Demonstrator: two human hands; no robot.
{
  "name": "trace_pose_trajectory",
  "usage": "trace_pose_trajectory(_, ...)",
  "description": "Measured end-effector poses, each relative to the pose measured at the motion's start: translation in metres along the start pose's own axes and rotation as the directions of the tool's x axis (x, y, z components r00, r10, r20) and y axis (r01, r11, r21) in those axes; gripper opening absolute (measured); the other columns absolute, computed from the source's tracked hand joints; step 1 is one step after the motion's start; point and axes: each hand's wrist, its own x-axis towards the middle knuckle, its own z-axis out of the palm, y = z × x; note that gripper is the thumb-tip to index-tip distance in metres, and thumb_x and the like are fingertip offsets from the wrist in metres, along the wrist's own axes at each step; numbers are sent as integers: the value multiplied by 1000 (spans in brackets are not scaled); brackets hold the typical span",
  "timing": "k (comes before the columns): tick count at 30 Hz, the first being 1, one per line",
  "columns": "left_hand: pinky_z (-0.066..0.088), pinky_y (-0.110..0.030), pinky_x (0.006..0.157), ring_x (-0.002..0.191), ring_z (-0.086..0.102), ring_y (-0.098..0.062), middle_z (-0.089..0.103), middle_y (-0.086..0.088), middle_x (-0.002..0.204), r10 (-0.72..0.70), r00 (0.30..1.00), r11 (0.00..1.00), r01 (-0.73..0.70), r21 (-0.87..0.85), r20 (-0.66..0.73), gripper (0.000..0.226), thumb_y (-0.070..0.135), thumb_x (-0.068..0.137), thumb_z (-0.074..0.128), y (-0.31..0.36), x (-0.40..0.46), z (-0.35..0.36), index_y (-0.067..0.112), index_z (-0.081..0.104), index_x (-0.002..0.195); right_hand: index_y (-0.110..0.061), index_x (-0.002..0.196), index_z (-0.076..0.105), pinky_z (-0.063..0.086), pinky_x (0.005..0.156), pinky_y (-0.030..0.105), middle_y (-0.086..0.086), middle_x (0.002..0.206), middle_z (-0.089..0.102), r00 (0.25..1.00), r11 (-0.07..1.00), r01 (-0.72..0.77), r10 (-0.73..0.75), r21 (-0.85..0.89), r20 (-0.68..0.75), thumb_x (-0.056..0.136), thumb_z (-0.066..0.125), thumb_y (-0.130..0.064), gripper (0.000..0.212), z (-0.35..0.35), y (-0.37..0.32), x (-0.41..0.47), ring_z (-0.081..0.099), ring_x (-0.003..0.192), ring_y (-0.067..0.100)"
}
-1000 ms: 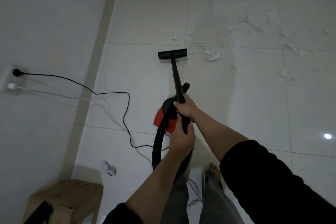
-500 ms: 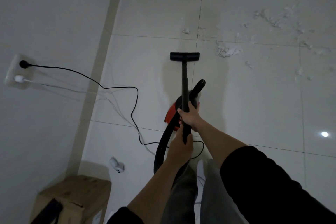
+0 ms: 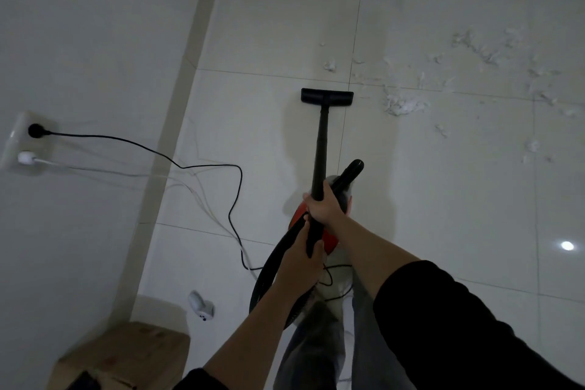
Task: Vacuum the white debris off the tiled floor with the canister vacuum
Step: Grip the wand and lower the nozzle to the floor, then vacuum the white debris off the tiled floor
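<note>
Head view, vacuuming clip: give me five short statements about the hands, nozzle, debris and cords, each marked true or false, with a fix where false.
1. Both hands grip the wand. True: the right hand is higher, the left hand lower.
2. The nozzle sits on top of the big debris clump. False: the clump lies to its right, apart from it.
3. A black plug is in the wall outlet. True.
4. The debris is mostly to the left of the nozzle. False: it is scattered to the right and beyond it.
5. The canister is blue. False: its visible part is red.
</note>
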Motion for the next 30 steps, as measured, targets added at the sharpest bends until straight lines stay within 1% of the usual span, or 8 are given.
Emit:
trace_pose_trajectory(3,38,-9,85,110,55,-5,52,4,135,-19,1000,1000,19,24,-6,55,24,98,41,12,21,-11,23,21,150,-30,158,3,50,45,22,10,116,42,1000,1000,10,-11,23,6,97,60,-23,84,0,-22,11,59,62,20)
trace_pose_trajectory(5,36,-16,91,121,51,-12,50,-1,139,-14,1000,1000,14,28,0,56,23,98,41,23,38,-18,23,21,150,-26,157,6,48,42,18,9,119,39,999,999,43,-43,16,8,97,60,-21,80,-5,-36,24,57,68,19)
trace_pose_trajectory(11,36,-1,73,103,51,1,54,1,134,-51,999,996,52,79,-9,57,21,99,41,64,80,-34,28,16,150,-33,157,2,51,47,20,20,137,45,998,996,-28,23,84,59,97,60,-19,85,-22,-83,58,59,66,17)
trace_pose_trajectory(16,48,-25,90,111,60,-19,53,-5,136,-95,995,988,98,121,-26,57,20,99,40,106,109,-44,28,16,149,-35,156,-3,53,47,21,20,139,46,993,995,-73,66,61,100,98,59,-20,87,-39,-127,75,62,63,18)
trace_pose_trajectory(19,50,-21,74,96,66,-22,61,-7,124,-114,993,984,117,136,-29,56,22,99,40,121,126,-47,27,16,149,-37,156,-5,55,50,25,22,140,48,991,995,-89,85,34,107,99,58,-23,86,-49,-150,83,64,57,15)
trace_pose_trajectory(22,45,-13,57,73,64,-11,65,-5,111,-112,993,984,116,136,-35,54,21,99,41,128,135,-50,29,18,148,-34,157,-5,55,53,27,14,137,49,992,997,-80,80,2,100,100,56,-22,84,-50,-162,85,64,61,15)
trace_pose_trajectory(26,49,-17,67,73,60,-2,65,2,109,-109,993,988,114,101,-50,57,20,98,41,130,139,-53,35,18,148,-31,158,-1,58,70,35,-3,106,51,1000,999,-15,15,-33,15,100,53,-17,80,-41,-164,83,60,68,17)
trace_pose_trajectory(30,48,-19,62,70,64,-11,68,-7,101,-99,994,994,101,51,-38,57,21,98,42,125,142,-55,35,18,148,-31,158,-1,56,67,34,3,120,52,1000,998,-2,2,-65,-14,101,52,-18,80,-38,-166,85,60,67,18)
